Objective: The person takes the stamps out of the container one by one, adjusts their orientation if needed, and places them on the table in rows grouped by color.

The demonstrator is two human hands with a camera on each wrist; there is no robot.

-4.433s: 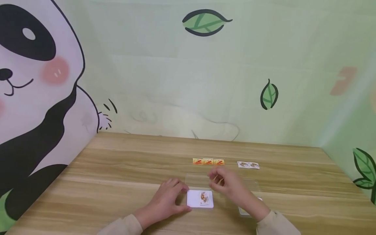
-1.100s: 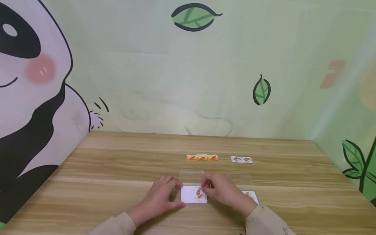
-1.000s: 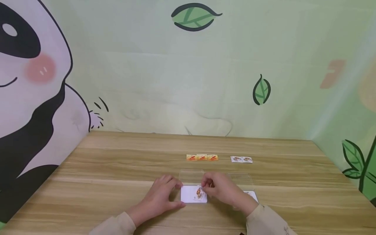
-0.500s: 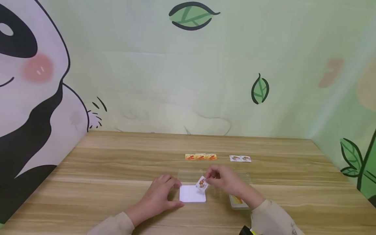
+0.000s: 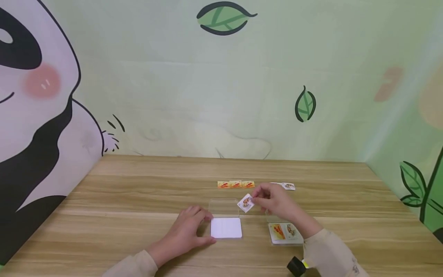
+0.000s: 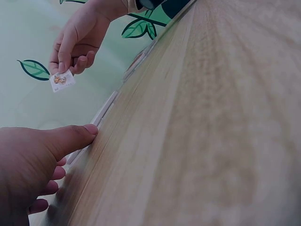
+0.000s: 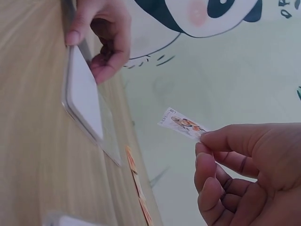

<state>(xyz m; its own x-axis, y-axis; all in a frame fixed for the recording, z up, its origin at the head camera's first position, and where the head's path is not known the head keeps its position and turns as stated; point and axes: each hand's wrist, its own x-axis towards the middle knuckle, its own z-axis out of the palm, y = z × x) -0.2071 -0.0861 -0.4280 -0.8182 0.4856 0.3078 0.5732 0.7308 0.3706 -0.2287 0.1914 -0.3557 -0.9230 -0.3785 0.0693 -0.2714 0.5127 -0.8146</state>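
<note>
My right hand [image 5: 273, 200] pinches a small white stamp [image 5: 245, 203] with a coloured figure printed on it, between thumb and forefinger. The stamp is held up in the air, tilted, beyond the right corner of a white-filled clear plastic case [image 5: 226, 228]. This case lies on the table with its transparent lid [image 5: 224, 208] folded back behind it. My left hand [image 5: 185, 232] grips the case at its left end, thumb at the near corner and forefinger at the far one. In the right wrist view the stamp [image 7: 183, 124] shows its picture and small print.
A second clear case [image 5: 285, 234] holding a yellow-red and a white stamp lies to the right, partly behind my right forearm. Farther back are a row of yellow-red stamps [image 5: 236, 184] and white stamps [image 5: 288, 186]. A black object [image 5: 296, 266] sits by my right sleeve.
The stamp that lay on the white case has been picked up by my right hand and carried up and to the right. The case's white top is now bare; my left hand stays at it.
</note>
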